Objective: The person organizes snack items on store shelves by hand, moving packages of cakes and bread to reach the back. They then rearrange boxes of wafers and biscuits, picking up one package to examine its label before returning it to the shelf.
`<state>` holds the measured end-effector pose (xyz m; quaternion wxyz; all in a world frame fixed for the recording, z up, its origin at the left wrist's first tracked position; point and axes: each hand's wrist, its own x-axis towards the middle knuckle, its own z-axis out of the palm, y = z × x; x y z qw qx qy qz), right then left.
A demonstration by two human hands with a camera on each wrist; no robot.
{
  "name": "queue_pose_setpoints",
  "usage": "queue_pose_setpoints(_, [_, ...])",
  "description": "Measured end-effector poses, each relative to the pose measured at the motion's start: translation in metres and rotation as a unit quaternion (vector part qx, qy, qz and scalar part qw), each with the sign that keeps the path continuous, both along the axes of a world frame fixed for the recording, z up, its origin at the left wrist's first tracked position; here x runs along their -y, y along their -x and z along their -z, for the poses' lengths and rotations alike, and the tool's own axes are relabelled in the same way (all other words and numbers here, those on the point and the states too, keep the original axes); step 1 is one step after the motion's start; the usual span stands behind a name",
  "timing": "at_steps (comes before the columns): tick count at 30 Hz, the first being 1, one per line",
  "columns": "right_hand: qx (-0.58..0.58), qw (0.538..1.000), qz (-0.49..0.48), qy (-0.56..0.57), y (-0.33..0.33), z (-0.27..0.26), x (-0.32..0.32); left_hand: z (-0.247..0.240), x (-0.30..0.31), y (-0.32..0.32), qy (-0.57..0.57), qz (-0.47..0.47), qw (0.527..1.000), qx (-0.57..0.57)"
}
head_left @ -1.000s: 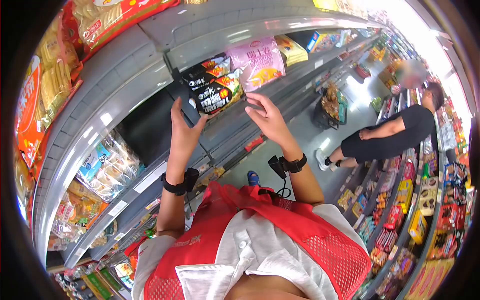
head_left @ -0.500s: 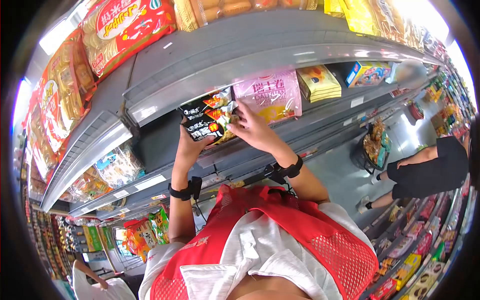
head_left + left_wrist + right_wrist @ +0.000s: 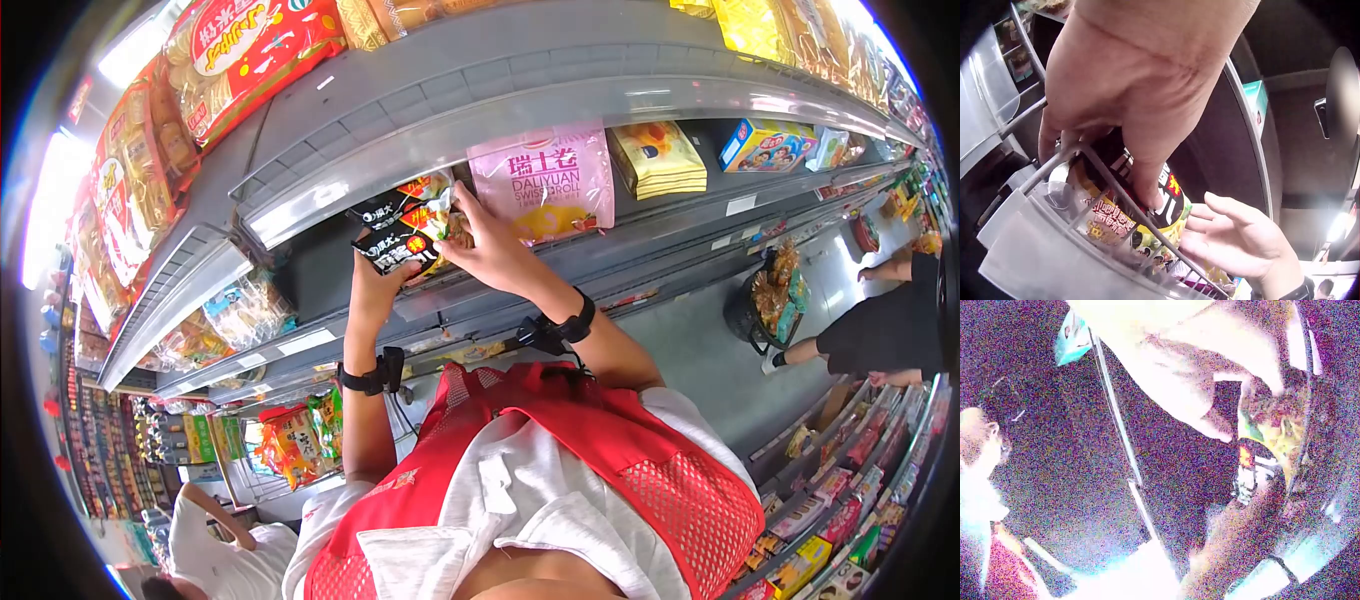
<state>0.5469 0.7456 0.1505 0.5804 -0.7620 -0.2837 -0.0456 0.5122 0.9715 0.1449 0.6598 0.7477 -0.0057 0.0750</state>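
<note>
Two black packages with white lettering lie one above the other on the shelf; the front package [image 3: 392,250] also shows in the left wrist view as a black and yellow package [image 3: 1105,209]. My left hand [image 3: 372,295], [image 3: 1132,87] grips its left side, thumb on the printed face and other fingers partly hidden behind. At the right end, my right hand [image 3: 500,258], [image 3: 1241,240] touches the package with its fingers extended. The right wrist view is overexposed and grainy; my right hand [image 3: 1191,369] appears above the package [image 3: 1247,472].
A pink swiss roll bag [image 3: 545,185], a yellow packet stack [image 3: 658,160] and a blue box [image 3: 765,146] stand to the right. The shelf above has a raised wire-and-clear edge [image 3: 400,125]. A black basket [image 3: 757,305] and people are in the aisles.
Both hands have moved from apart in front of the black packages to contact with the front one. It now tilts slightly. The view has swung, showing more shelf on the left.
</note>
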Motion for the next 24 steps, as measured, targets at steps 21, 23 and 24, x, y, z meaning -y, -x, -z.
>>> queue_pose_setpoints(21, [0.012,0.953,0.292,-0.075,0.067,0.001,0.081,0.023,0.006,0.003,-0.086,-0.09,0.981,0.151])
queue_pose_setpoints(23, [0.053,0.94,0.333,-0.043,0.058,0.003,0.096,0.025,0.014,0.01,-0.094,-0.151,0.967,0.183])
queue_pose_setpoints(24, [0.077,0.931,0.356,-0.007,0.051,0.003,0.103,0.025,0.015,0.013,-0.096,-0.151,0.966,0.188])
